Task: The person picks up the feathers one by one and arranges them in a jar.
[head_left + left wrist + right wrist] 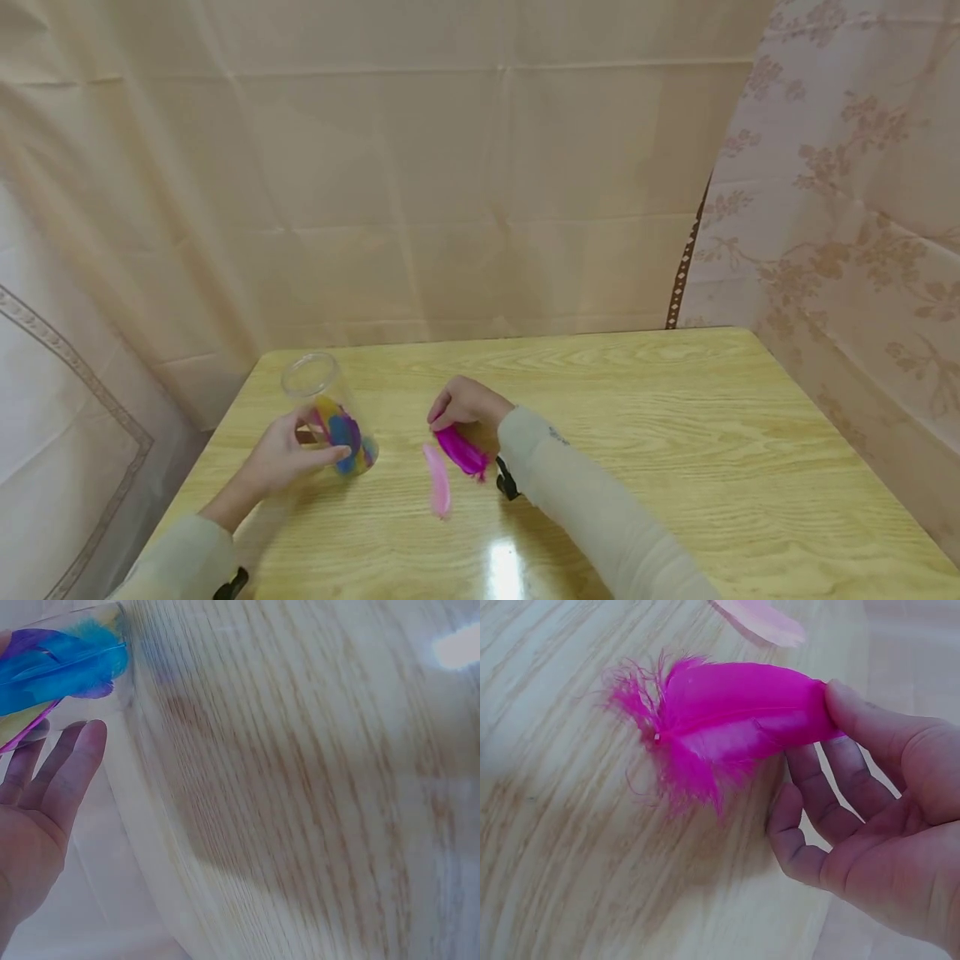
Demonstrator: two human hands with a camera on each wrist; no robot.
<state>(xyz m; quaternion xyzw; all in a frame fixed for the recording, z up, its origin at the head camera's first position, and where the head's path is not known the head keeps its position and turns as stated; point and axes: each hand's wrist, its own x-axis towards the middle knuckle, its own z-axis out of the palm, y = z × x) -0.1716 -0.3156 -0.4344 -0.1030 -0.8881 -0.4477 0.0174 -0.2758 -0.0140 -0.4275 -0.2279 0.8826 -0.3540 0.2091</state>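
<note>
My left hand (pixel 288 457) grips a clear plastic jar (pixel 311 377), its round mouth tilted up and away. Inside the jar lie several feathers (pixel 344 433) in blue, purple, yellow and teal. A blue feather (pixel 67 671) shows large through the jar wall in the left wrist view. Between thumb and fingertips, my right hand (pixel 471 403) pinches a magenta feather (pixel 742 705) by its smooth end. Its fluffy end points toward me, low over the table. Just left of it, a pale pink feather (pixel 437 482) lies on the wood.
Both hands work over a light wood-grain table (pixel 675 433). Behind it hangs a beige cloth (pixel 465 183), and a flowered cloth (pixel 862 208) hangs at the right. A bright light reflection (pixel 505 571) shows on the table near the front.
</note>
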